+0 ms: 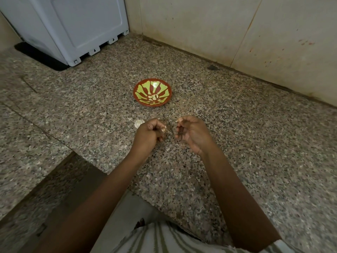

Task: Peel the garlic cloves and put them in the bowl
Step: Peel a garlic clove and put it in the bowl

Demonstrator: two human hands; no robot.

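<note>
My left hand (149, 133) hangs over the middle of the counter (240, 147), fingers (160, 138) curled tight and the thumb pinching a small pale clove (163, 129) against them. My right hand (192, 133) sits just beside it, not touching, its fingers loosely hooked. There is a pale speck at its fingertip that could be skin from the clove or only a nail, so I cannot tell whether it holds anything. The bowl (139, 88) stands farther toward the counter's back edge, well apart from both hands, with a few peeled cloves (153, 97) lying in its bottom. A whitish garlic piece (138, 123) lies on the counter at the far side of my left hand, touching or nearly touching the knuckles. I judge the peeling to be partway through. The clove is small and likely slick, so a hard pull could pop it out of the pinch onto the speckled stone, where it would be hard to spot. My left knuckles could also nudge the garlic piece away. A careless toss over that gap might miss the shallow bowl.
</note>
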